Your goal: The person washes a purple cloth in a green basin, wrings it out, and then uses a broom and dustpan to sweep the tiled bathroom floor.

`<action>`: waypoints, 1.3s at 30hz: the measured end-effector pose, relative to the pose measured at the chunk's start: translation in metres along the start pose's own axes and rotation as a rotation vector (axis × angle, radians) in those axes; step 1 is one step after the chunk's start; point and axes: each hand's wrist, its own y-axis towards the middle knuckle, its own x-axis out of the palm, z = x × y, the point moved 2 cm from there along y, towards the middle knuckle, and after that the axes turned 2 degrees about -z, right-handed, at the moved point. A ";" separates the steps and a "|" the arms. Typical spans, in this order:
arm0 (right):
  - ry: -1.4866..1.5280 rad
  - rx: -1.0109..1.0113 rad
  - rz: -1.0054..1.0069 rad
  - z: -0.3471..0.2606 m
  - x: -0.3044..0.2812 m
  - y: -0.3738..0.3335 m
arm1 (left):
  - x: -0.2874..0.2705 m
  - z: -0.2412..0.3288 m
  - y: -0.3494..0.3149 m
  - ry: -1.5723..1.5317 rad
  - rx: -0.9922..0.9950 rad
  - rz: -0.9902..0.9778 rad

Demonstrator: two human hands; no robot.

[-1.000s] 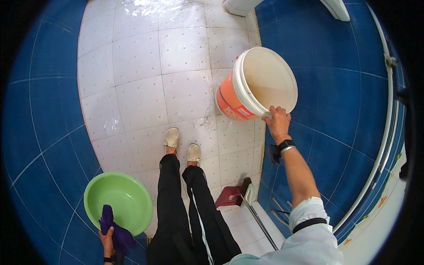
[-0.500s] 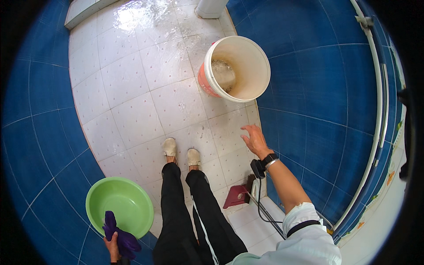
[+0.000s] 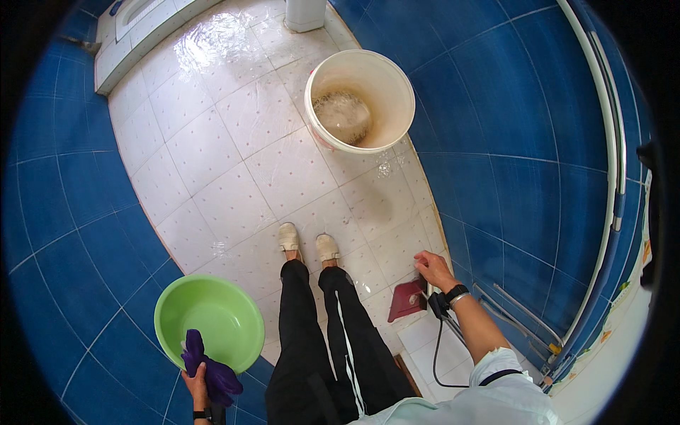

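1. At lower left, my left grip [image 3: 198, 382] holds the purple cloth [image 3: 222, 380] at the rim of the green basin [image 3: 227, 312]; can't tell if it pinches the rim too.
2. Right grip [image 3: 433, 269] loosely curled, nothing visible in it, just beside the red dustpan [image 3: 407, 300].
3. White bucket [image 3: 389, 117] upright on the floor [image 3: 237, 145], long axis vertical, ahead-left of my right grip, apart; that one's nearer.

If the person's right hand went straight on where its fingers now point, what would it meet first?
Probably the right hand would meet the white speckled tile floor; depth is unclear here.
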 end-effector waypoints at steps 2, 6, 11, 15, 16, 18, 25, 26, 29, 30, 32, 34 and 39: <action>0.016 0.074 0.025 0.023 0.004 -0.019 | 0.001 0.013 -0.003 -0.007 -0.018 0.008; 0.147 0.171 0.045 0.050 0.006 -0.069 | 0.000 0.045 -0.013 0.156 0.076 0.062; 0.127 0.298 0.074 0.074 0.009 -0.131 | 0.004 0.080 -0.024 0.202 0.170 0.066; 0.403 0.478 -0.001 0.106 0.025 -0.170 | 0.003 0.094 -0.029 0.158 0.168 0.117; 0.423 0.423 0.014 0.113 0.027 -0.174 | 0.004 0.098 -0.030 0.134 0.229 0.077; 0.443 0.531 -0.029 0.128 0.032 -0.195 | 0.007 0.099 -0.035 -0.016 0.268 -0.103; 0.782 0.675 -0.068 0.159 0.023 -0.231 | -0.008 0.067 -0.074 0.062 0.160 0.157; 0.794 0.687 -0.022 0.165 0.022 -0.238 | -0.017 0.059 -0.083 0.066 0.143 0.168; 0.624 0.714 -0.027 0.194 0.020 -0.253 | -0.033 0.036 -0.087 0.000 0.142 0.114; 0.544 0.704 0.031 0.204 0.022 -0.261 | -0.039 0.029 -0.089 -0.044 0.137 0.103; -0.320 0.285 -0.071 0.220 0.021 -0.271 | -0.053 0.020 -0.086 0.017 0.099 0.137; -0.103 0.691 0.084 0.244 0.024 -0.300 | -0.062 0.020 -0.079 0.193 0.118 0.130; -0.323 0.963 0.282 0.246 0.034 -0.372 | -0.074 0.028 -0.060 0.291 0.209 0.006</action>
